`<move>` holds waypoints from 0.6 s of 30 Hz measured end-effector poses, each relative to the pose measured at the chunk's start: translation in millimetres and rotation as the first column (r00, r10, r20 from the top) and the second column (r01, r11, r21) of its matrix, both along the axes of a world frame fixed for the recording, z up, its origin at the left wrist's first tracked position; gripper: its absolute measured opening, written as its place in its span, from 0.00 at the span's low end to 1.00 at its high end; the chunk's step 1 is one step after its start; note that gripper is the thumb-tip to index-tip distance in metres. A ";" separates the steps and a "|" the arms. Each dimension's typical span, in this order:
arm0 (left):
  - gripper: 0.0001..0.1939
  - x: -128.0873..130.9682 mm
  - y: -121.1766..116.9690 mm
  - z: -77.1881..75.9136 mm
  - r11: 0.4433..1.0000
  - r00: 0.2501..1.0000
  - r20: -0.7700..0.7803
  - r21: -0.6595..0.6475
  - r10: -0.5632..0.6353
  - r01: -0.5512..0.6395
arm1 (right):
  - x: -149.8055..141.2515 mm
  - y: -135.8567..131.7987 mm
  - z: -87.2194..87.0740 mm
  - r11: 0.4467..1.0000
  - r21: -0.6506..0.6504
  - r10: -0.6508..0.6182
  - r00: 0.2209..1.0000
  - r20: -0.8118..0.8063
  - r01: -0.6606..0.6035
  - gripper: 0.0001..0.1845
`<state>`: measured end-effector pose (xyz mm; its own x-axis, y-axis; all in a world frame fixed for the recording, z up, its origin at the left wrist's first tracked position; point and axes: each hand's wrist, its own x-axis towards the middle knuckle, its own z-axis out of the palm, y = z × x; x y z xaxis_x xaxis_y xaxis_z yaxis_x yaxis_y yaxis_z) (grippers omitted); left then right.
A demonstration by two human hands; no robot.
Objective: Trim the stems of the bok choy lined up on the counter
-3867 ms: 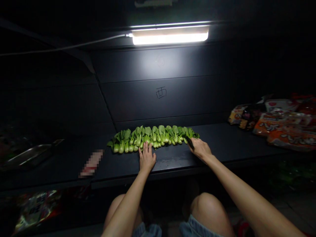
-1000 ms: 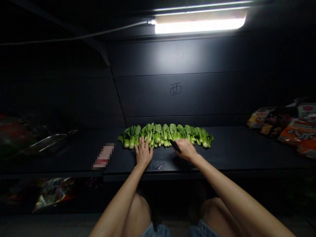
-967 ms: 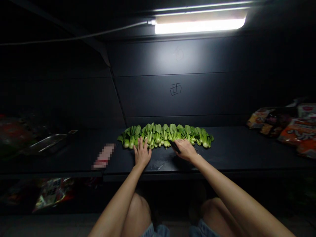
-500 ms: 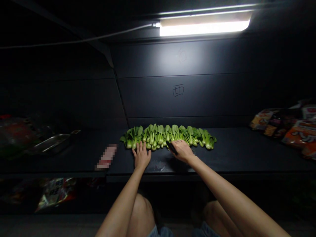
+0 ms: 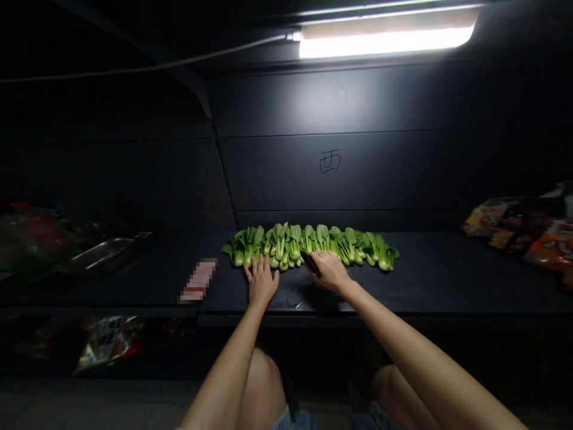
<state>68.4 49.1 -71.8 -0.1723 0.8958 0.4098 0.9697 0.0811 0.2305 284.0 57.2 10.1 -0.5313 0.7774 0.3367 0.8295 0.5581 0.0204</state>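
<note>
A long row of several baby bok choy (image 5: 308,246) lies on the black counter (image 5: 416,278), leaves to the back and pale stems to the front. My left hand (image 5: 262,280) rests flat with fingers spread, its fingertips at the stems near the row's left part. My right hand (image 5: 329,272) grips a slim black tool (image 5: 311,264), possibly a knife, though its blade cannot be made out. The tool's far end points at the stems near the row's middle.
A metal tray (image 5: 101,255) and a pixelated flat packet (image 5: 198,280) lie left of the row. Colourful food bags (image 5: 505,224) are piled at the right. More bags (image 5: 110,341) sit below the counter. A strip light (image 5: 385,42) hangs above the dark wall.
My right hand has moved left along the row with the black tool. The view has turned slightly, shifting the row rightward in the picture. My left hand stays near the stems.
</note>
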 end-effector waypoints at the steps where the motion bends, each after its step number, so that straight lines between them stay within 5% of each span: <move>1: 0.32 0.3 -0.3 0.4 1.000 1.000 0.003 -0.001 0.001 -0.001 | -1.2 0.7 -0.4 1.000 0.001 0.001 1.000 0.001 -0.001 0.16; 18: 0.31 -3.7 1.6 -4.1 0.997 0.998 0.068 0.077 0.001 -0.006 | -16.7 3.1 0.1 0.999 -0.031 0.042 0.995 0.090 -0.040 0.13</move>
<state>64.7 50.7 -75.8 -0.2053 0.8612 0.4650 0.9512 0.0639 0.3018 267.3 60.3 10.1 -0.5904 0.7631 0.2629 0.8013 0.5931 0.0778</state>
